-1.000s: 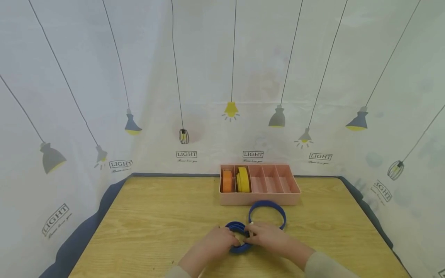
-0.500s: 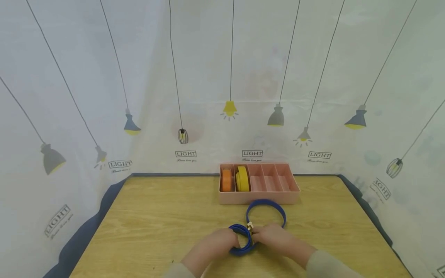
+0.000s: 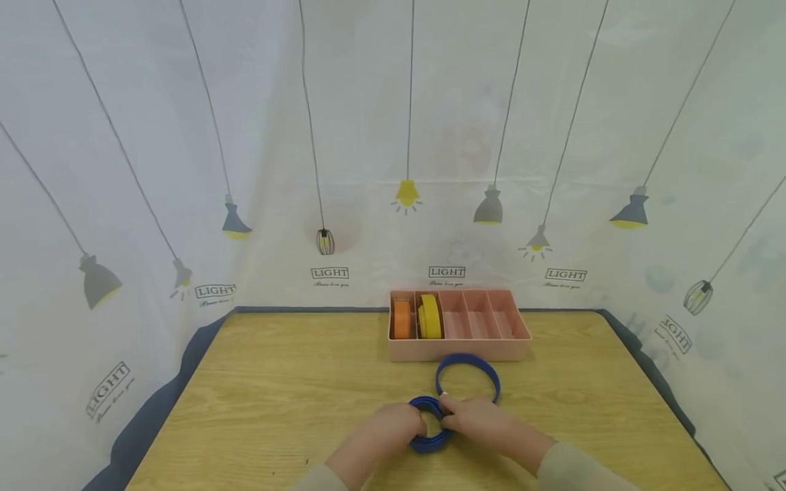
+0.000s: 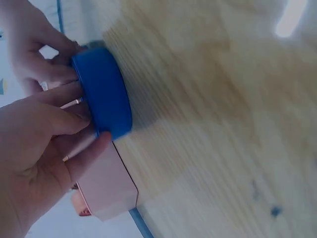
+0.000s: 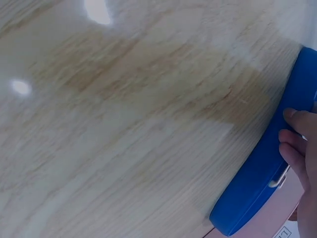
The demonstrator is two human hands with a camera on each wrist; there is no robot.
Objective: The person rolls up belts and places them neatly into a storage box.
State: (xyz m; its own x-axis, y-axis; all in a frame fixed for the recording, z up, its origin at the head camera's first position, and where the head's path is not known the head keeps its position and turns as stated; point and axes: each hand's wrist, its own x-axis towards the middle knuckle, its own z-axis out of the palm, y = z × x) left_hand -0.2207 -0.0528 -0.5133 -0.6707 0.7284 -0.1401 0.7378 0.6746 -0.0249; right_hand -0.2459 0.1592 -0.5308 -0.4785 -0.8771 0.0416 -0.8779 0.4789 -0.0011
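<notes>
Tabletop [image 3: 276,382]: pale wood. Pink divided box [image 3: 459,349] at far edge, orange and yellow rolls in its left compartments. Blue belt [image 3: 468,361]: flat strap, part coiled near front edge, rest looping loose toward box. Left hand [image 3: 383,431], right hand [image 3: 479,424]: fingers curled, pinching coil from both sides. Risk: springy coil may unwind if pinch slackens; loose loop may twist.

My head camera looks forward and down over the table [image 3: 276,382]. My 2 wrist cameras sit close above it; all 3 share the blue belt [image 3: 430,423].
</notes>
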